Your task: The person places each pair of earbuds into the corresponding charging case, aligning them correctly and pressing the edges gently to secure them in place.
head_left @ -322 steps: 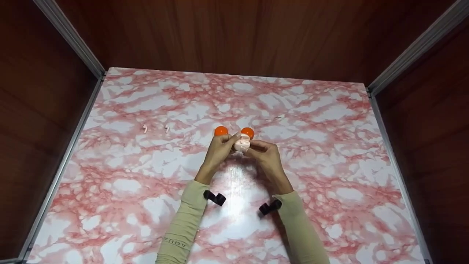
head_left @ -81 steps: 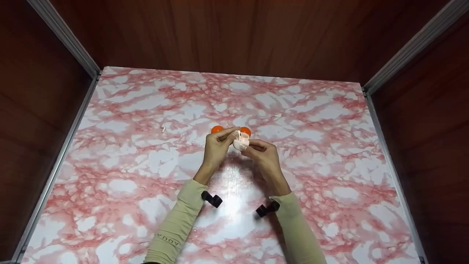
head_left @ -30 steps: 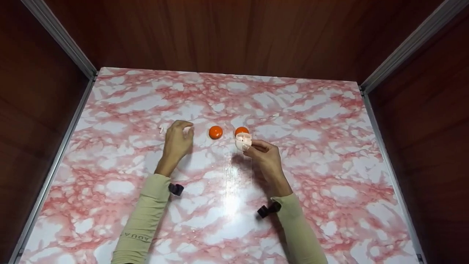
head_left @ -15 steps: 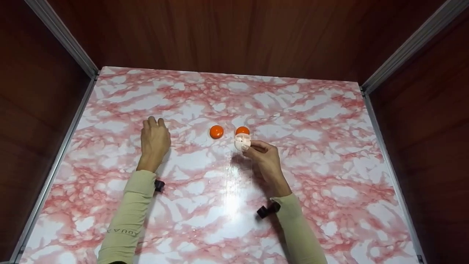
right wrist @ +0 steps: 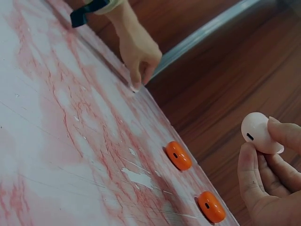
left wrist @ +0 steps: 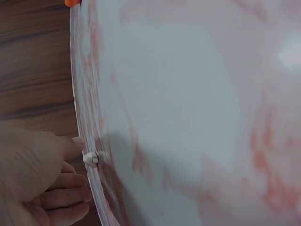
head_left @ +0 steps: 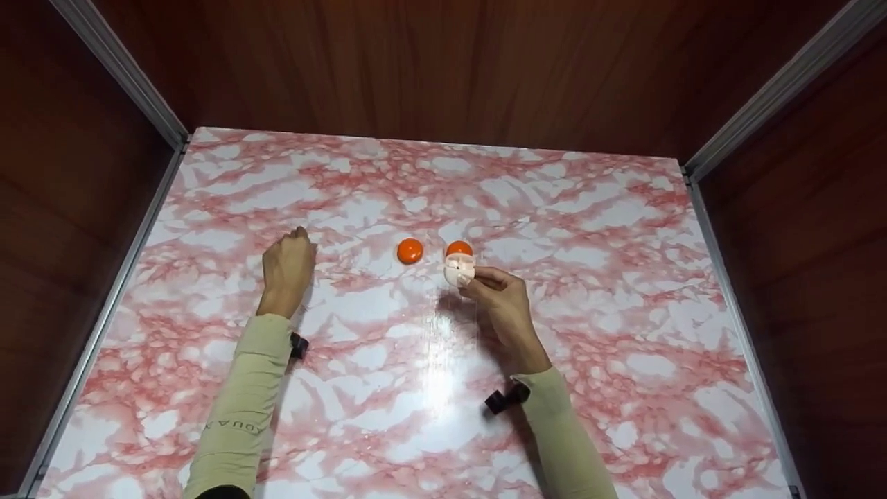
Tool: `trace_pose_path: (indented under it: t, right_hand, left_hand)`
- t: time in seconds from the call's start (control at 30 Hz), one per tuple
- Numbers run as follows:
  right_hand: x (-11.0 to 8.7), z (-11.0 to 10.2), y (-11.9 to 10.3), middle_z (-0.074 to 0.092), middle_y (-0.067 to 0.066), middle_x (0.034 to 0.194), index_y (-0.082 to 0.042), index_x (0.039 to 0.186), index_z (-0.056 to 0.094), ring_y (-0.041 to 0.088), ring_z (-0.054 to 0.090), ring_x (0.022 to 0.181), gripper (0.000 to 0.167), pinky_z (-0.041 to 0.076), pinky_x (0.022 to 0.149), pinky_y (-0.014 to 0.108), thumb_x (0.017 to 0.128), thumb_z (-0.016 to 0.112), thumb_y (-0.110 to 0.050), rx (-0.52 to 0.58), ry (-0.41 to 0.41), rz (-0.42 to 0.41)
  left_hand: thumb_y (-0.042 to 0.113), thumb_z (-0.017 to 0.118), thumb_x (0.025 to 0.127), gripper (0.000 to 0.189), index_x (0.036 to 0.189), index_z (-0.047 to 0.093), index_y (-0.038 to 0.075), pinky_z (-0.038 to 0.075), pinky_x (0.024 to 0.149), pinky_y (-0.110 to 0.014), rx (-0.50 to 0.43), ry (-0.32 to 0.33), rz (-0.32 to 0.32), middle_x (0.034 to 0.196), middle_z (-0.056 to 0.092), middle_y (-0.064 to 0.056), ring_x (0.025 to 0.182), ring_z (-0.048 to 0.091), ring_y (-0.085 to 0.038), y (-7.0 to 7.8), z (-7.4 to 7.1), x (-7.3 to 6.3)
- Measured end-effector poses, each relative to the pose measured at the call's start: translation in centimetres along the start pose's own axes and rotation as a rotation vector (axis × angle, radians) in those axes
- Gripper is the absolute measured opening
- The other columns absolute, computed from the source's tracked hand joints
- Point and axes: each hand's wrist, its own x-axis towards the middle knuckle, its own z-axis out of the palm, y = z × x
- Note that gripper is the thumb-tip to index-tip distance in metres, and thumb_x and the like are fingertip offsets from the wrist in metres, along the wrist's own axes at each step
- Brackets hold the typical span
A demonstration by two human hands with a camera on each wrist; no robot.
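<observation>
My right hand (head_left: 502,298) holds a small white earbud case (head_left: 459,270) above the table, its lid raised in the head view. Something small with a dark spot shows inside it. The right wrist view gives the case's rounded outside (right wrist: 257,132) between thumb and fingers. Over to the left, my left hand (head_left: 287,267) is low at the tabletop with curled fingers. Its fingertips pinch a white earbud (left wrist: 91,159), hidden from the head view. From the right wrist camera, the left hand (right wrist: 140,54) meets the table at its fingertips.
Two glossy orange rounded cases, one on the left (head_left: 410,251) and one on the right (head_left: 459,247), sit at mid-table; the white case partly covers the right one. Dark wood panels (head_left: 443,69) enclose the back and sides of the red-and-white marbled table (head_left: 624,208).
The left hand has left the white case, moved left to the earbud and curled its fingers. Two earbuds lay there at first, then one. The right hand keeps holding the case nearly still.
</observation>
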Motion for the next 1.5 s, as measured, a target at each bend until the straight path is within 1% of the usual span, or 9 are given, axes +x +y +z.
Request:
trace_pose_path:
  t: [0.13,0.27,0.37,0.67,0.77,0.93,1.17,1.3,1.5]
  right_hand:
    - [0.0,0.0,0.0,0.081,0.013,0.108,0.002,0.114,0.077,0.027,0.079,0.097,0.032,0.064,0.094,0.043,0.088,0.086,-0.013,0.004,-0.007,0.001]
    - [0.1,-0.1,-0.1,0.08,0.013,0.106,0.002,0.114,0.077,0.023,0.079,0.095,0.029,0.062,0.097,0.05,0.089,0.084,-0.012,-0.003,0.007,0.004]
    - [0.1,-0.1,-0.1,0.08,0.013,0.107,0.002,0.114,0.077,0.024,0.079,0.095,0.028,0.062,0.098,0.051,0.089,0.084,-0.011,0.0,0.008,0.004]
    - [0.1,-0.1,-0.1,0.081,0.012,0.104,0.004,0.114,0.076,0.023,0.079,0.091,0.028,0.065,0.088,0.037,0.089,0.083,-0.007,0.009,0.013,-0.008]
    - [0.0,-0.1,-0.1,0.081,0.012,0.103,0.004,0.114,0.076,0.023,0.079,0.091,0.027,0.065,0.088,0.037,0.089,0.083,-0.007,0.008,0.014,-0.008]
    - [0.0,-0.2,-0.2,0.081,0.012,0.103,0.003,0.112,0.077,0.026,0.079,0.092,0.026,0.065,0.088,0.037,0.09,0.083,-0.008,-0.005,0.014,-0.015]
    - [-0.1,-0.2,-0.1,0.081,0.013,0.109,0.004,0.115,0.076,0.024,0.08,0.093,0.028,0.065,0.089,0.037,0.09,0.082,-0.006,0.029,-0.01,-0.022]
    - [0.0,-0.2,-0.1,0.081,0.012,0.105,0.004,0.113,0.077,0.027,0.079,0.093,0.027,0.065,0.088,0.036,0.09,0.083,-0.007,0.017,0.005,-0.013]
    - [0.0,-0.1,-0.1,0.081,0.011,0.103,0.004,0.112,0.077,0.023,0.079,0.091,0.026,0.065,0.087,0.035,0.089,0.083,-0.006,0.01,0.012,-0.008]
  left_hand:
    - [0.005,0.064,0.101,0.019,0.094,0.069,-0.012,0.062,0.065,-0.057,0.008,-0.004,0.009,0.086,0.074,-0.029,0.075,0.073,-0.047,0.4,0.2,0.3]
    - [-0.007,0.051,0.1,0.022,0.092,0.07,-0.015,0.062,0.064,-0.057,0.017,-0.024,-0.001,0.085,0.074,-0.032,0.076,0.074,-0.049,0.8,0.2,0.9]
    - [-0.009,0.052,0.099,0.023,0.092,0.072,-0.016,0.063,0.064,-0.056,0.035,-0.048,0.002,0.087,0.075,-0.033,0.078,0.074,-0.05,1.1,0.2,1.3]
    - [-0.013,0.056,0.096,0.023,0.086,0.077,-0.01,0.064,0.062,-0.05,0.096,-0.096,0.035,0.087,0.077,-0.03,0.079,0.077,-0.043,1.8,0.1,1.9]
    - [-0.013,0.056,0.096,0.024,0.086,0.077,-0.011,0.064,0.062,-0.047,0.171,-0.058,0.068,0.084,0.076,-0.029,0.077,0.076,-0.04,2.0,0.3,1.8]
    - [-0.013,0.052,0.096,0.024,0.089,0.075,-0.016,0.062,0.065,-0.042,0.333,0.067,0.128,0.079,0.073,-0.025,0.072,0.072,-0.035,2.0,0.9,1.2]
    - [-0.012,0.052,0.099,0.022,0.092,0.072,-0.018,0.064,0.072,-0.04,0.366,0.09,0.191,0.081,0.071,-0.022,0.077,0.072,-0.033,1.7,1.3,0.3]
    - [-0.011,0.052,0.1,0.022,0.092,0.072,-0.017,0.064,0.072,-0.035,0.421,0.15,0.235,0.081,0.072,-0.021,0.078,0.073,-0.031,1.5,1.8,0.1]
    - [-0.01,0.049,0.1,0.025,0.089,0.071,-0.016,0.063,0.065,-0.033,0.468,0.22,0.25,0.077,0.071,-0.019,0.071,0.072,-0.027,1.2,2.1,0.0]
